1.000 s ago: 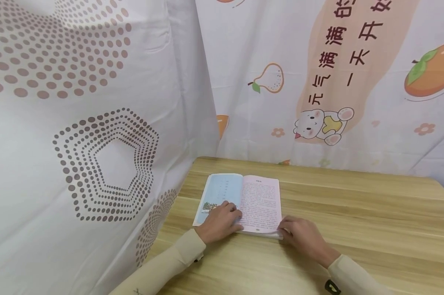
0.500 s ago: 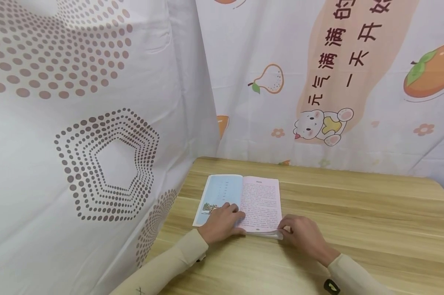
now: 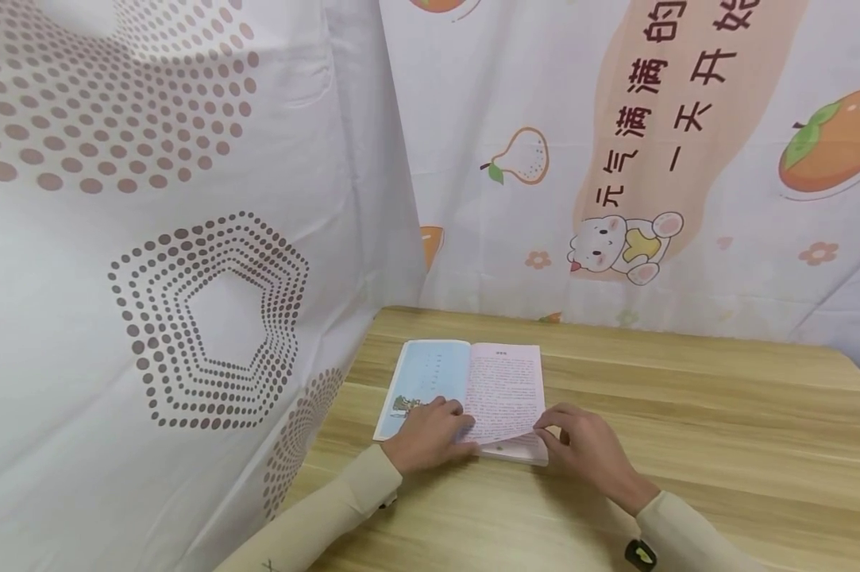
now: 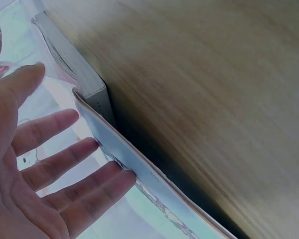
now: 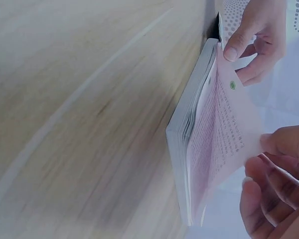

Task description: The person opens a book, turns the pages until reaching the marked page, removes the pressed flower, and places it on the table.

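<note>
An open book (image 3: 501, 377) lies on the wooden table, with a pale blue left page and a pink, text-filled right page. My left hand (image 3: 431, 433) rests on the lower part of the blue page near the spine, fingers extended, as the left wrist view also shows. At the lower right corner, my right hand (image 3: 590, 453) pinches a pink page (image 5: 234, 132) between thumb and fingertips. That page's corner is lifted and curves up off the stack, uncovering part of the page below.
Bare wooden tabletop (image 3: 701, 405) extends to the right of the book. A white dotted curtain (image 3: 222, 318) hangs close along the left side. Behind the table hangs a printed cloth (image 3: 487, 254) with fruit, a cartoon bear and characters.
My right hand has raised the lower right corner of the pink page, moving slightly up and away from the stack. The left hand has shifted a little to the right on the book.
</note>
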Tool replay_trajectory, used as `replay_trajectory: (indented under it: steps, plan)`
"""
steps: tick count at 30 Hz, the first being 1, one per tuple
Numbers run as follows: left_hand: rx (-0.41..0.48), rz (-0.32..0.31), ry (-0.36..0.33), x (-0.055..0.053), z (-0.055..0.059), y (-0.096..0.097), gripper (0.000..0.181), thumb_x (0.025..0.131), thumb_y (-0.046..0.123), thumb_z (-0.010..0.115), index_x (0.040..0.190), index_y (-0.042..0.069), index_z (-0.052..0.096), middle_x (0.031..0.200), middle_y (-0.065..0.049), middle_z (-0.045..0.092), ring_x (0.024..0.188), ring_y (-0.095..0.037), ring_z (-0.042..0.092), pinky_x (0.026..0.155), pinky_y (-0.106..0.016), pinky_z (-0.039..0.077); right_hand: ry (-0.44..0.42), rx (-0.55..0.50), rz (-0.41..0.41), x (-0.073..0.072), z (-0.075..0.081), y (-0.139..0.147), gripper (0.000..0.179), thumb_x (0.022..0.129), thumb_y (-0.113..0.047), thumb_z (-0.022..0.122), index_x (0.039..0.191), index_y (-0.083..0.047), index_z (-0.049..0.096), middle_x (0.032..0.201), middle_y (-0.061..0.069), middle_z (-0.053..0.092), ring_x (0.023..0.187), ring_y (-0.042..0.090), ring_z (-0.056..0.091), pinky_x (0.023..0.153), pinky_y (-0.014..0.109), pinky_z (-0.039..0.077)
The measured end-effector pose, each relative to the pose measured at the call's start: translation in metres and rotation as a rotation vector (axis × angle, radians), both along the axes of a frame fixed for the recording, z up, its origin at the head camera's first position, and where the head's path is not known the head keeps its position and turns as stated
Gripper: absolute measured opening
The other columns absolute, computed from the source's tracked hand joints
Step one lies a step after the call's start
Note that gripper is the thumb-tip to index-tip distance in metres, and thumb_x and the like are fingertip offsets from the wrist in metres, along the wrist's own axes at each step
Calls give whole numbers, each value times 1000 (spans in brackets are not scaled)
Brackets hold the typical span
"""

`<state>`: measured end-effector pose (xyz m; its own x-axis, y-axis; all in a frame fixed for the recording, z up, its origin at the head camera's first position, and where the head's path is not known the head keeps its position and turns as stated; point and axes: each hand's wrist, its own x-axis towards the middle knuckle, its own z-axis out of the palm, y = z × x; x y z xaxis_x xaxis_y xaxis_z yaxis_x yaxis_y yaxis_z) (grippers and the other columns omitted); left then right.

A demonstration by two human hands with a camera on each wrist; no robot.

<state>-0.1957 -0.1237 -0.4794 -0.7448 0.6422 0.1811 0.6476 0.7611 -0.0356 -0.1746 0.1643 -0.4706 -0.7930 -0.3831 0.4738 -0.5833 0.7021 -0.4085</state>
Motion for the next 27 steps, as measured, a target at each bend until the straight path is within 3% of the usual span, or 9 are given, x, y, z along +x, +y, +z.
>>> replay_trajectory:
  steps: [4,9,12,14,17,20,24,27]
  plan:
    - [5,-16,37,0,-4,1,47,90,65,66,104,21,74,97,0,68,77,-15,55,53,-25,43,49,-26,18,0,1,0,15,80,-7,87,87,-17,78,95,-5,72,61,-8,47,53,19,42]
    - [29,-22,61,-1,-5,1,39,95,57,67,97,18,72,91,1,67,72,-13,54,54,-25,43,75,-62,8,0,3,1,20,82,-7,85,99,-13,77,99,-1,73,60,-8,48,51,19,42]
    - [71,-44,61,-2,-3,0,33,98,46,68,100,14,72,87,0,66,69,-11,54,56,-24,45,70,-84,-26,0,3,4,26,84,-6,84,108,-10,74,98,1,73,58,-7,46,49,20,40]
    - [98,-46,53,-2,-1,-1,33,99,40,69,110,9,72,91,-2,67,70,-10,58,59,-25,49,60,-79,-44,0,2,5,28,84,-5,83,110,-8,73,97,2,73,58,-6,46,49,20,40]
    - [154,-8,18,-1,-1,-2,52,98,36,72,133,1,60,106,-9,70,80,-14,67,68,-27,56,11,-53,-47,1,-1,7,26,82,-5,85,106,-8,75,97,2,72,58,-6,44,50,20,40]
    - [222,58,4,-1,-1,-4,87,90,38,79,155,0,34,110,-9,66,81,-16,67,66,-27,55,-75,-9,-30,2,-5,8,21,83,-7,85,102,-9,76,100,1,72,59,-6,45,51,21,41]
    - [267,102,116,-2,-2,-4,123,75,40,90,164,11,11,127,-14,56,85,-19,60,64,-27,51,-144,39,-3,3,-14,8,17,85,-10,84,99,-12,76,103,-1,71,60,-6,46,54,21,42]
    - [269,96,233,-3,-2,-4,124,68,39,94,164,19,18,150,-25,37,112,-31,56,84,-37,53,-157,49,3,3,-21,8,18,84,-9,84,99,-14,76,103,-2,71,63,-4,48,56,22,44]
